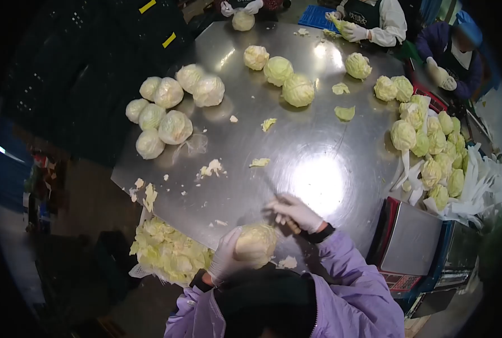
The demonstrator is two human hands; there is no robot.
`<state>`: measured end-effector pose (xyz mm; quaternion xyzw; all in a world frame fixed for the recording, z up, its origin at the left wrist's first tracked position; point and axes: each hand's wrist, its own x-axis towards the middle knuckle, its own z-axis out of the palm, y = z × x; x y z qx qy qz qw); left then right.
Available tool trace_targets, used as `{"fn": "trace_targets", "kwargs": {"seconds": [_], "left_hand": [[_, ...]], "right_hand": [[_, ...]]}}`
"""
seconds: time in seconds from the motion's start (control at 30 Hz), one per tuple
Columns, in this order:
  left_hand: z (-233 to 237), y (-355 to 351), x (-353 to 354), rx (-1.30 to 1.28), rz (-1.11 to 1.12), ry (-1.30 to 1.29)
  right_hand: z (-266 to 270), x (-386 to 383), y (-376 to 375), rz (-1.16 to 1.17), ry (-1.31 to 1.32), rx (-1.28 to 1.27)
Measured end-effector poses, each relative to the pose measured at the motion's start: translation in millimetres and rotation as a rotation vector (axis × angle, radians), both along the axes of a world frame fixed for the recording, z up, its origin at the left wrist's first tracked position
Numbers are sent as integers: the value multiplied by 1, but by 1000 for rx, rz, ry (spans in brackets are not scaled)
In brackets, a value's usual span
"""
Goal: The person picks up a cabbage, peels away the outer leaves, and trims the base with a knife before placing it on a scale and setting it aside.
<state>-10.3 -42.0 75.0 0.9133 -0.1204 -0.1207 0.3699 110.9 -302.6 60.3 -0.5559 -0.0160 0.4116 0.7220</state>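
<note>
Near the front edge of the metal table [234, 197], my gloved left hand [224, 258] grips a pale cabbage head [255, 243] from its left side. Just above and to the right of it, my gloved right hand [297, 214] is closed around the brown handle of a knife [291, 225]. The knife's blade is blurred and hard to make out. Small leaf scraps [287, 262] lie beside the cabbage on the table.
Wrapped cabbages [175, 127] stand at the left; unwrapped ones [298, 90] stand further back. A cabbage pile [431, 141] and a scale [411, 236] are at the right. A basket of leaves [166, 250] sits front left. Co-workers [389, 22] handle cabbages across the table.
</note>
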Motion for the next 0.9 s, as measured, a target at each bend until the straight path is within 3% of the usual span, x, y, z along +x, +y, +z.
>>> {"fn": "trace_targets", "kwargs": {"seconds": [0.03, 0.07, 0.13, 0.17, 0.2, 0.27, 0.3, 0.37, 0.4, 0.47, 0.6, 0.8, 0.9], "left_hand": [[11, -9, -6, 33, 55, -62], [18, -17, -12, 30, 58, -51], [27, -30, -16, 136, 199, -22], [28, -33, -14, 180, 197, -156], [18, -31, -13, 173, 186, -154], [-12, -28, -5, -88, 56, -28], [-8, -33, -4, -94, 46, -31], [8, -42, -6, 83, 289, -90], [11, -45, -6, 82, 277, -90], [14, -51, -3, 270, 227, -272], [9, -54, -1, 275, 193, -221], [-8, -54, -5, 331, 275, -126], [-2, -45, 7, 292, 179, -278]], "right_hand": [[0, -11, 1, -309, 24, 124], [38, -19, -7, -355, 87, 59], [16, -46, -10, -243, -139, -133], [18, -66, -12, -65, -210, -471], [4, -88, -14, -19, -531, -612], [11, -114, -11, -34, -753, -717], [10, -124, -10, -43, -754, -727], [8, -141, -6, -27, -831, -808], [9, -147, -3, -38, -825, -813], [21, -156, 2, 192, -607, -924], [38, -160, 2, 207, -488, -936], [13, -139, 14, 189, -589, -993], [12, -146, 8, 181, -658, -989]]}}
